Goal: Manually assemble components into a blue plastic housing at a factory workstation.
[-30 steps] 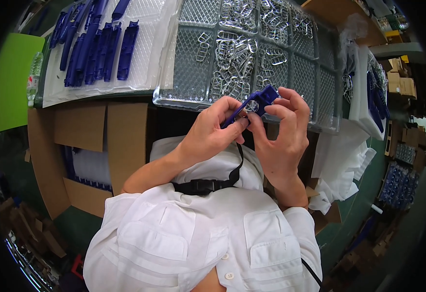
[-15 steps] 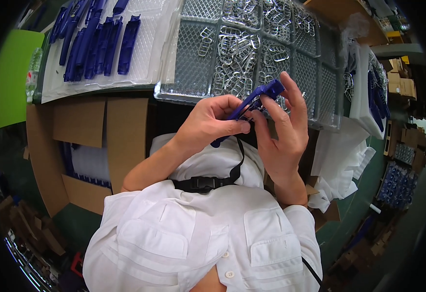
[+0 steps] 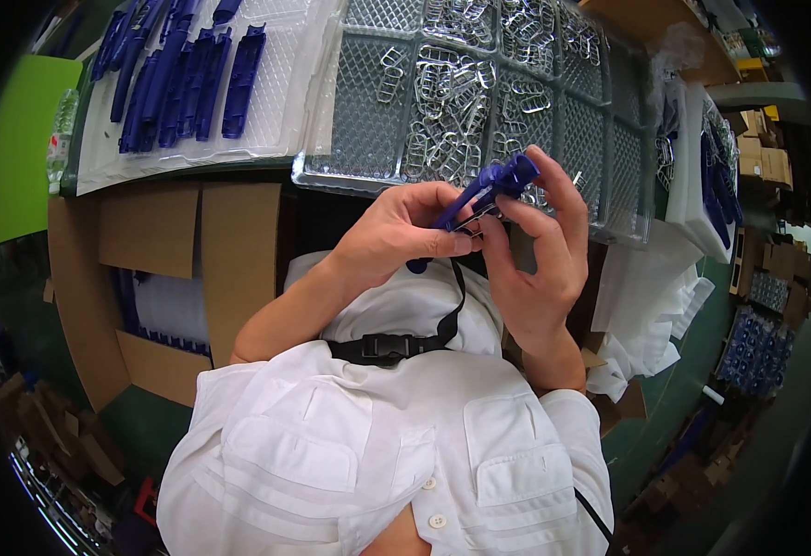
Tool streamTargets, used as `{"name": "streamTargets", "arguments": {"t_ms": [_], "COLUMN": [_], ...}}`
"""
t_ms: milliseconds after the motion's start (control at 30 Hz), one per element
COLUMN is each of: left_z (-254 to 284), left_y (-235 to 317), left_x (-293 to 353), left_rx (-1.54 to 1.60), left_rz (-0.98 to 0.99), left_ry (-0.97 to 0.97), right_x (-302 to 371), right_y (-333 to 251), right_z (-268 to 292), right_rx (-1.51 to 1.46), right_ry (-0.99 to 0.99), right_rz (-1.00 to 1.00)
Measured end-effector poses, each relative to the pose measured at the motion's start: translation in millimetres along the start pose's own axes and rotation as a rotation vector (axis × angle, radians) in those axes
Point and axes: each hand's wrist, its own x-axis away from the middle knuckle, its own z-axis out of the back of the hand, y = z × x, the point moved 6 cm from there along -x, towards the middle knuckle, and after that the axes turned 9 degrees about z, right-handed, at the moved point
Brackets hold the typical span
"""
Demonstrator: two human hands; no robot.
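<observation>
By the clear tray [image 3: 361, 130], both hands [image 3: 377, 236] [image 3: 544, 283] hold a blue part [image 3: 496, 183] between them.

Bright Centre, Dark Curved Rim

We see bright, diffuse light on the white shirt [image 3: 313, 454], with soft shadows in its folds. At upper centre, small glints spark off the metal buckles [image 3: 447, 102], and glare lines the near edge of the clear plastic tray [image 3: 336, 176]. We catch a faint sheen on the blue plastic part [image 3: 495, 180]. Fisheye distortion bows the cardboard box [image 3: 90, 315] at left; black fills the corners, and the far-right cartons [image 3: 765, 161] look soft.
</observation>
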Motion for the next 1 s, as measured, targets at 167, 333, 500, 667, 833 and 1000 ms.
{"name": "streamTargets", "arguments": {"t_ms": [167,333,500,667,833,1000], "left_z": [-4.6,-7.1,-5.0,-7.4,-3.7,-3.5], "left_y": [7.1,2.6,-2.8,-3.5,-4.7,-3.9], "left_x": [2.2,1.9,0.1,1.1,0.9,0.5], "left_rx": [0.018,-0.131,-0.174,-0.191,-0.234,-0.220], "left_rz": [-0.020,-0.021,0.021,0.046,0.041,0.050], "left_ry": [-0.002,0.005,0.006,0.015,0.034,0.030], "right_x": [4.8,1.5,-10.8,-14.7,-13.6,-14.1], "right_y": [17.2,20.6,8.6,4.7,4.9,6.2], "right_z": [8.3,24.4,12.1,5.3,-1.6,-2.6], "right_rx": [-0.327,-0.261,-0.052,0.132,0.225,0.204], "right_ry": [0.084,0.154,-0.059,-0.072,-0.150,-0.162], "right_rz": [-0.158,-0.146,-0.141,-0.015,-0.001,-0.023]}}
